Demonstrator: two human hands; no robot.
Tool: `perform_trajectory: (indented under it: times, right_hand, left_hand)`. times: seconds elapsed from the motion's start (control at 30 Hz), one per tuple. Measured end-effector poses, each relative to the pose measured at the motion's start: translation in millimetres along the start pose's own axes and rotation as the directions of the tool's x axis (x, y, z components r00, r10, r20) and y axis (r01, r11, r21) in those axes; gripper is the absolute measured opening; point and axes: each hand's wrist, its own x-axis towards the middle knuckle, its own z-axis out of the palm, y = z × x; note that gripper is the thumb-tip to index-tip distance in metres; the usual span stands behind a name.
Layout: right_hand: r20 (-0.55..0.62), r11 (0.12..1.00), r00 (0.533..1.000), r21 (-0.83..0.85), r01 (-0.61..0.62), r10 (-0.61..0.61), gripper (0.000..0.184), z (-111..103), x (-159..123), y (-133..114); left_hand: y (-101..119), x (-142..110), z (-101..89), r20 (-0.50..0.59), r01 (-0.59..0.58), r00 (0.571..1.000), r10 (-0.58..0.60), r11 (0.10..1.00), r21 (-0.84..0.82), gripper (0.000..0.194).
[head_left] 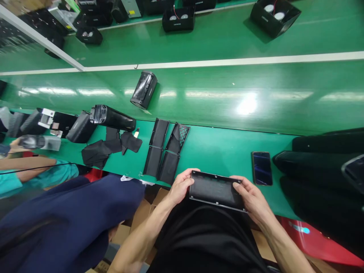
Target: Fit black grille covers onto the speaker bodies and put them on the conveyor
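Observation:
A black rectangular plastic panel (216, 190) with small tabs along its long edges is held level above my lap, its hollow inner side facing up. My left hand (181, 185) grips its left end, thumb on the rim. At the right end, my right hand (251, 193) clasps the panel with the thumb over the top edge. Just beyond my left hand, similar black panels lie in two columns on the green bench, among them a plain panel (153, 159) and one with a perforated corner (179, 134). The fingers under the held panel are hidden.
A phone (262, 168) lies to the right, beside dark bulky shapes (321, 167). Black cloth-like pieces (98, 151) and a black speaker housing (113, 117) are at left. Another housing (144, 90) stands on the green conveyor (216, 83). A person in navy (71, 223) sits close on my left.

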Motion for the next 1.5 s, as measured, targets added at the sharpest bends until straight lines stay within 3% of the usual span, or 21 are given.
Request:
perform_trajectory:
  times: [0.5,0.8,0.97,1.17,1.5]
  right_hand:
    - [0.03,0.989,0.995,-0.116,0.094,-0.091,0.047,-5,2,2]
    - [0.06,0.991,0.995,-0.102,0.088,-0.082,0.047,-14,6,8]
    - [0.08,0.978,0.987,-0.148,0.147,-0.137,0.046,-16,2,5]
    - [0.102,0.963,0.978,-0.183,0.199,-0.183,0.044,-17,-2,0]
    - [0.119,0.942,0.974,-0.254,0.219,-0.194,0.045,-22,3,5]
  left_hand:
    - [-4,0,-7.1,0.073,0.001,0.997,-0.008,0.995,0.104,0.058]
    - [-2,-2,-10.4,0.098,-0.098,0.992,0.073,0.958,0.269,0.056]
    - [-6,-4,-16.1,0.117,-0.165,0.984,0.132,0.923,0.347,0.057]
    - [-9,-6,-20.1,0.155,-0.232,0.97,0.187,0.905,0.357,0.061]
    - [-1,-9,-16.4,0.181,-0.224,0.969,0.166,0.901,0.371,0.061]
